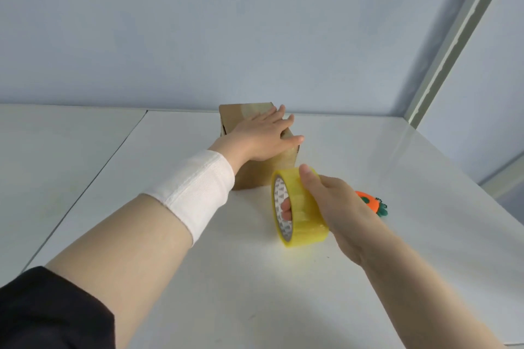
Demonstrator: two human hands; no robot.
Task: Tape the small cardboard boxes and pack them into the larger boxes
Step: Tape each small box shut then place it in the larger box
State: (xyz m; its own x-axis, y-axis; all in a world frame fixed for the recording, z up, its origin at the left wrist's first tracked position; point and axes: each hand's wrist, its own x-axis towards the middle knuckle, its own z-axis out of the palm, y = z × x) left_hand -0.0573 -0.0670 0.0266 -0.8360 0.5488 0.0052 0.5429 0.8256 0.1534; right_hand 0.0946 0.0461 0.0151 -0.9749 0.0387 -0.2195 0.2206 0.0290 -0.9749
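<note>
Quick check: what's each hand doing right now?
Left hand: open, pressing flat on the small cardboard box.
Right hand: gripping the tape roll, fingers through its core.

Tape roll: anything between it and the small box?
Nothing visible. The tape roll, gripped by the right hand, sits just short of the small box. The left hand lies flat on the box top, and the orange carrot-shaped item lies off to the right.

White table (368, 278), pale blue wall (198, 22).
</note>
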